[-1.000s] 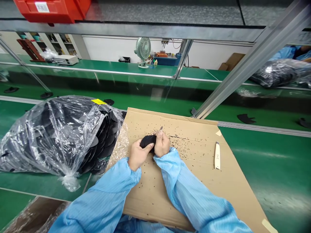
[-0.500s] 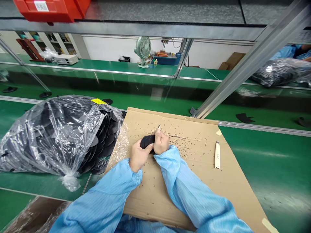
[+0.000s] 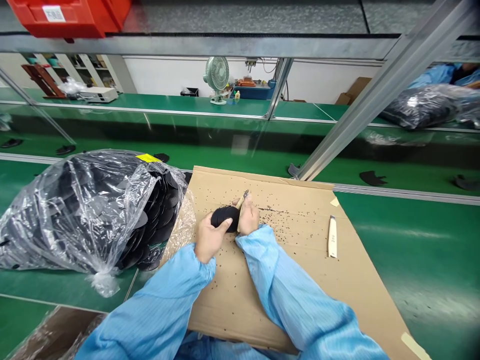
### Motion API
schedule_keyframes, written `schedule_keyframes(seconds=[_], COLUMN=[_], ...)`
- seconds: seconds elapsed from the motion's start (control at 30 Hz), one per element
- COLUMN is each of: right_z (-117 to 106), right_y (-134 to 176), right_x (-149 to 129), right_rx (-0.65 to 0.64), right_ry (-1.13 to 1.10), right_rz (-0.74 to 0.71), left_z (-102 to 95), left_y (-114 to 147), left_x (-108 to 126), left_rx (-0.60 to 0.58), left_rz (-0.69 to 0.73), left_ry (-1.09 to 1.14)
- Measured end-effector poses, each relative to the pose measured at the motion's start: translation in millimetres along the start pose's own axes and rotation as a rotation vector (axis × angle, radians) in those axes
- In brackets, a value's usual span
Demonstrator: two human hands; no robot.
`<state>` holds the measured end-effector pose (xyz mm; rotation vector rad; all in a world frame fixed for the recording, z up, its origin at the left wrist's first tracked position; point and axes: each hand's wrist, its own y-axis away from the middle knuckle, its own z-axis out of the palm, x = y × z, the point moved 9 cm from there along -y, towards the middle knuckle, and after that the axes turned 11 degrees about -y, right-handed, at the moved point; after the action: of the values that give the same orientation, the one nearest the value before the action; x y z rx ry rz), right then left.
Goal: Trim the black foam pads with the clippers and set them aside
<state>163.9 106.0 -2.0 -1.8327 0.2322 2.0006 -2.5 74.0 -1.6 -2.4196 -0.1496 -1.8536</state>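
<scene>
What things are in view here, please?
Cardboard: one, brown, centre
Stacked pieces: several, black, centre
Tool: one, cream, centre
Second tool: one, cream, cardboard's right
Specks: many, black, on cardboard
Bags: at least two, clear, both sides
Loose parts: several, black, beyond cardboard
Worktops: several, green, throughout
Frame bars: several, silver, upper half
Bin: one, red, upper left
Fan: one, green, back
Co-worker: one, in blue, far right
Left hand: one, bare, on pieces
Right hand: one, bare, on tool
Sleeves: two, blue, bottom
</scene>
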Motion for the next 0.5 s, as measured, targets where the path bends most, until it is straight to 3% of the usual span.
schedule_keyframes(seconds=[0.5], right_z=[6.5], right_y=[9.7], right_x=[-30.3], right_rx=[0.009], right_ry=[0.176], right_rz=[-0.138], left_z=[2.9], left_y=[7.2], left_x=[0.8], left_rx=[0.026], left_rz=[-0.003], left_ry=[-0.077])
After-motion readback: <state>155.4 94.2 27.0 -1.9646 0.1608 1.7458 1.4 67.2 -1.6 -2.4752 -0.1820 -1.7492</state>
